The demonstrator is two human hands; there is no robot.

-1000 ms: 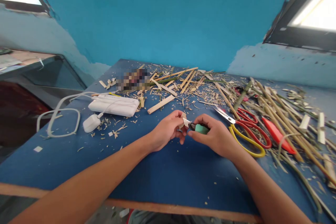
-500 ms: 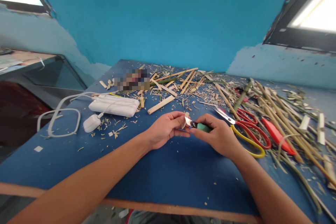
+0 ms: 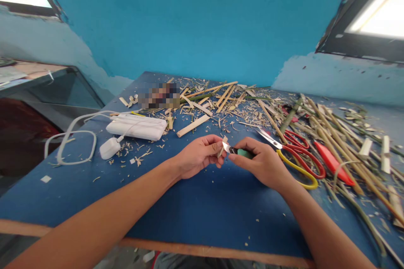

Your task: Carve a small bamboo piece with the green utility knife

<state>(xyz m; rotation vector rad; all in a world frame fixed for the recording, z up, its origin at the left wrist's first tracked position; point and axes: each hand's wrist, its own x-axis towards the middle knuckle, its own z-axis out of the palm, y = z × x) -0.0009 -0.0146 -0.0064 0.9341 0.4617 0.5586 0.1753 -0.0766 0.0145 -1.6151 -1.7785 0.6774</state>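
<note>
Left hand [image 3: 197,159] pinches a small bamboo sliver [image 3: 223,145] steady above the blue tabletop [image 3: 195,210], while the right hand [image 3: 263,162], grip closed on a green-handled knife [image 3: 236,151], sets its blade against it.

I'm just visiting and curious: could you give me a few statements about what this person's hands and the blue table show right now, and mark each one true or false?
1. The right hand holds a small knife with a green handle. True.
2. The left hand pinches a small pale wood piece against the blade. True.
3. The scissors are in the left hand. False: they lie on the table, just right of the right hand.
4. The white power strip lies to the right of both hands. False: it lies to their left, with its white cable looping off the table's edge.
5. Bamboo strips are piled on the table's right side. True.
</note>
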